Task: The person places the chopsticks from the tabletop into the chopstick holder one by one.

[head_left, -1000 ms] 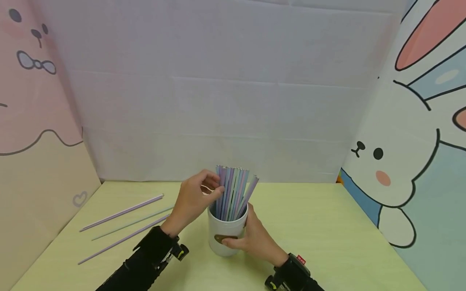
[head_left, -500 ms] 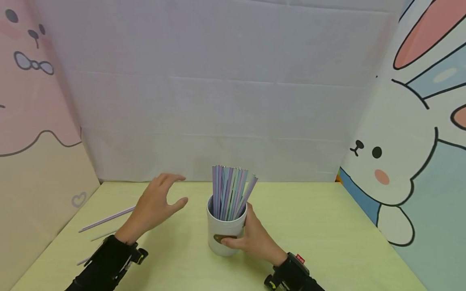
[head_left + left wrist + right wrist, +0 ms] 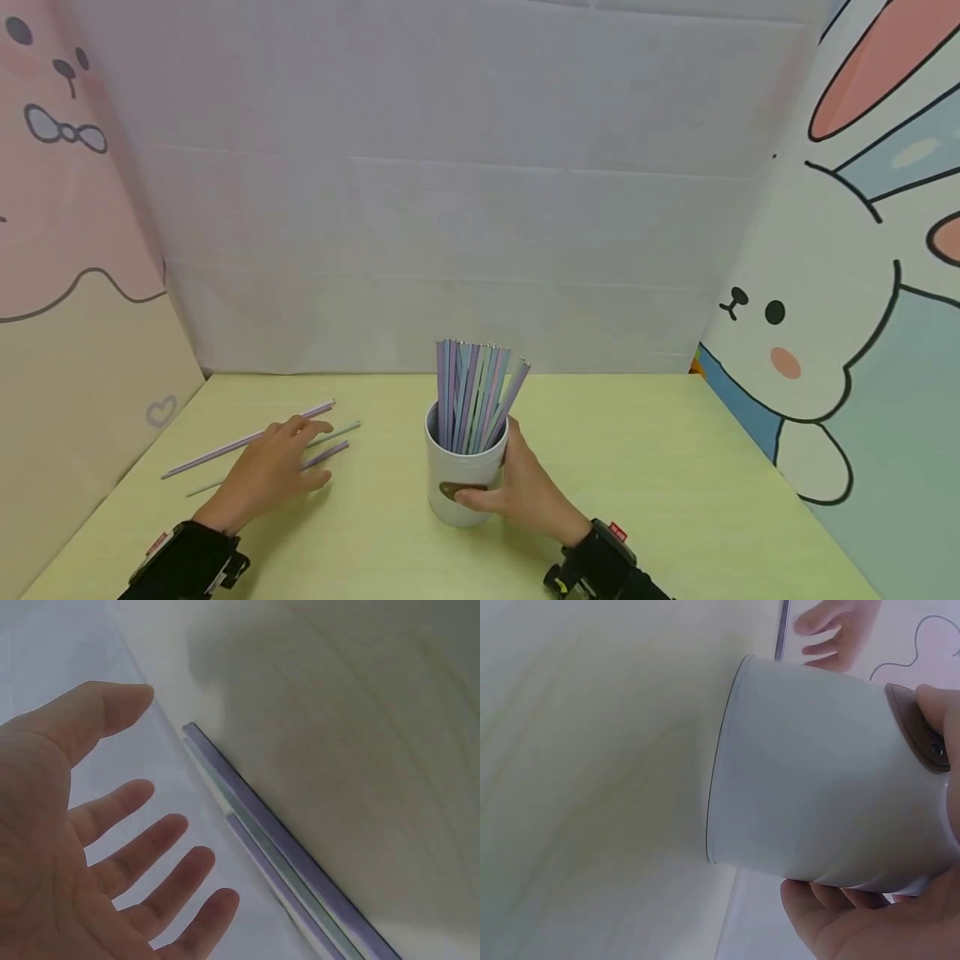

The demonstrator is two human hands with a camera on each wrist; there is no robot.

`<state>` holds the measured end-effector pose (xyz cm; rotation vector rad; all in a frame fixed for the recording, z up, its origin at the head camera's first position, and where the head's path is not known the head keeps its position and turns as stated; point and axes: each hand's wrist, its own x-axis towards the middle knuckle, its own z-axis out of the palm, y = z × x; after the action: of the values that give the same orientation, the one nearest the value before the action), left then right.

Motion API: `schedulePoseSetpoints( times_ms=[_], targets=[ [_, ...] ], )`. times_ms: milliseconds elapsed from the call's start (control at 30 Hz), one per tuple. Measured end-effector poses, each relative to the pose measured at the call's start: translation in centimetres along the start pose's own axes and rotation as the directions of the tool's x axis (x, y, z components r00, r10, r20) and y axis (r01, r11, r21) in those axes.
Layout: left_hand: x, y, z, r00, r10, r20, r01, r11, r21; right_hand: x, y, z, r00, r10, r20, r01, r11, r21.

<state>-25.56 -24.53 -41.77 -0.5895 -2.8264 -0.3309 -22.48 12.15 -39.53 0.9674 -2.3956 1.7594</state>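
A white cup (image 3: 459,483) with a brown patch stands on the table, full of upright pastel straws (image 3: 472,400) in purple, blue and green. My right hand (image 3: 528,492) grips the cup from its right side, thumb across the front by the patch; in the right wrist view the fingers wrap round the cup wall (image 3: 817,772). My left hand (image 3: 273,467) hovers over the loose straws at left, fingers spread and holding nothing. Beneath it lie a purple straw (image 3: 326,454), a pale green straw (image 3: 345,431) and further purple straw lengths (image 3: 217,452). The left wrist view shows the empty palm (image 3: 45,847) beside the straws (image 3: 277,840).
The pale yellow table (image 3: 637,483) meets a white sheet (image 3: 465,208) at the back. Printed cartoon panels stand at the left (image 3: 82,350) and right (image 3: 862,358) sides.
My left hand has moved away from the straws in the cup, leftward and down to the loose straws. The right hand has stayed on the cup.
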Motion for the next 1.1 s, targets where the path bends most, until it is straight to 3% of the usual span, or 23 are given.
schedulePoseSetpoints(
  times_ms=[267,500,733,933,1100],
  targets=[
    [-0.5,-0.8,1.0,0.991,-0.066,0.117,0.072,0.996,-0.049,0.1,0.1,0.0,1.000,-0.005,0.003,0.005,1.000,-0.007],
    [-0.2,-0.7,1.3,0.996,-0.020,0.088,0.031,0.993,-0.116,0.1,0.2,0.0,1.000,0.008,0.001,-0.008,1.000,-0.017],
    [0.1,-0.2,1.4,0.994,0.015,0.105,0.000,0.990,-0.141,-0.2,0.2,0.1,1.000,0.031,-0.002,-0.031,0.999,-0.019],
    [0.7,0.8,0.2,0.996,0.087,-0.024,-0.089,0.989,-0.117,0.0,1.3,0.2,1.000,0.016,-0.007,-0.016,0.999,-0.030],
    [2.3,3.4,-3.0,0.987,0.093,-0.129,-0.113,0.981,-0.159,0.0,1.9,0.2,1.000,0.021,-0.014,-0.022,0.999,-0.026]
  ],
)
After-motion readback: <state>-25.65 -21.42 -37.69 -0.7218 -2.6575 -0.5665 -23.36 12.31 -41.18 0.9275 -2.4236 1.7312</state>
